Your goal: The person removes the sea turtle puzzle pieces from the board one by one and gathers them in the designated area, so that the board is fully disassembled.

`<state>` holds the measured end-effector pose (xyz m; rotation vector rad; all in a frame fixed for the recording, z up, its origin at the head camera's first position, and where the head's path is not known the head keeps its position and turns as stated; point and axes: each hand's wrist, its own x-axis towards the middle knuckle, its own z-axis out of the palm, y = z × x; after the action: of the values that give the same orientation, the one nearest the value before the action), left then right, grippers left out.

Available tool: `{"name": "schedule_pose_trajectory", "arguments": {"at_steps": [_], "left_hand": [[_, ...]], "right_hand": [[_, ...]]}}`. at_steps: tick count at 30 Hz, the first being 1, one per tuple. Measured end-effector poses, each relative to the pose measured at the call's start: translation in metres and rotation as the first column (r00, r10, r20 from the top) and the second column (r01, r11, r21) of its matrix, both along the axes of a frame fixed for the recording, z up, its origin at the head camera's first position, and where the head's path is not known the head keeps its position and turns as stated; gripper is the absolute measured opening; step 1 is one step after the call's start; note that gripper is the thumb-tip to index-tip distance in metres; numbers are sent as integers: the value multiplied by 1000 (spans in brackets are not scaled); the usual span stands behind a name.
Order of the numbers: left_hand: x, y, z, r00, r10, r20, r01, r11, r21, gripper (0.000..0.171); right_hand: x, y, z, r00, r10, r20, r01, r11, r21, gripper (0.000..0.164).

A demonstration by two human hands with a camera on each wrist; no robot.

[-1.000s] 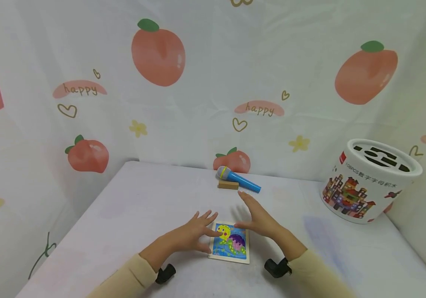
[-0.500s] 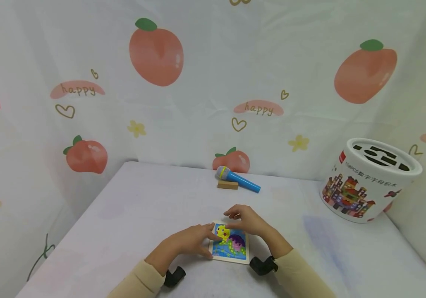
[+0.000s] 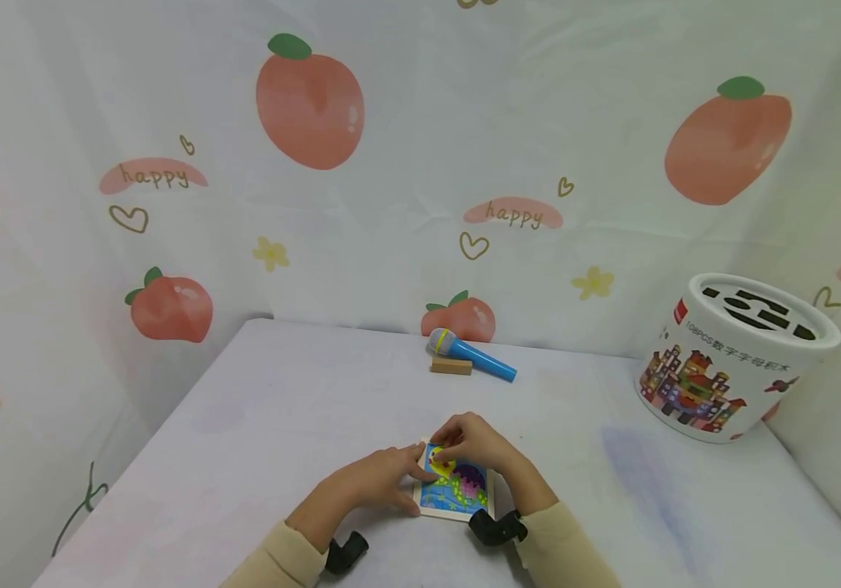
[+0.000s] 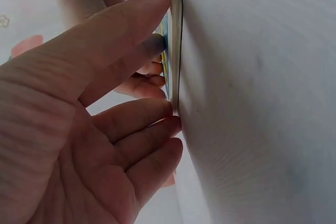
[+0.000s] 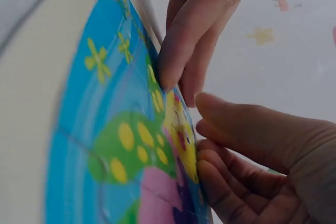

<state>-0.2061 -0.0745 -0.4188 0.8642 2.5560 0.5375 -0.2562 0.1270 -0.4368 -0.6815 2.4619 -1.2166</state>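
A small jigsaw puzzle (image 3: 452, 500) in a pale frame lies flat on the table, showing a yellow-headed turtle on blue. At its left side, my left hand (image 3: 372, 482) presses with thumb and fingertips along the frame edge, the index finger reaching over the picture. My right hand (image 3: 478, 445) comes over the top right, fingers curled, thumb and fingertips pinching at the turtle's yellow head (image 5: 181, 129). Up close in the right wrist view, piece seams cross the picture. Whether a loose piece sits between the right fingertips, I cannot tell.
Behind the puzzle lie a blue toy microphone (image 3: 475, 355) and a small wooden block (image 3: 451, 367). A large white tub of letter blocks (image 3: 729, 367) stands at the back right. A peach-printed cloth (image 3: 376, 229) hangs behind the white table (image 3: 288, 392).
My right hand has come down and left from beyond the puzzle onto its upper part, fingers curling in. The left hand has moved in against the frame's left edge.
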Motion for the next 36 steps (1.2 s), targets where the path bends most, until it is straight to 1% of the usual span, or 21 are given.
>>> {"name": "schedule_pose_trajectory", "arguments": {"at_steps": [7,10,18,26,32,36], "left_hand": [[1,1,0,1000,-7,-12,7,1000,-2,46],[2,1,0,1000,-3,-6,3,1000,0,46],[2,2,-2,1000,-3,-12,3,1000,-4,47],[2,1,-2,1000,-1,-9,1,1000,1,48],[1,1,-2,1000,-10,-19,10,1000,7,48],[1,1,-3,1000,-12,-21,12,1000,11,48]], "right_hand": [[3,-3,-3,999,-46,-29,46,999,11,18],[5,-4,-3,998,-53,-36,54,998,20,17],[9,-4,-2,997,-56,-55,57,998,31,14],[11,-7,-2,996,-16,-92,20,999,39,16],[12,-7,-3,994,-24,-107,29,999,45,15],[12,-7,-2,995,-42,-87,45,998,38,15]]}}
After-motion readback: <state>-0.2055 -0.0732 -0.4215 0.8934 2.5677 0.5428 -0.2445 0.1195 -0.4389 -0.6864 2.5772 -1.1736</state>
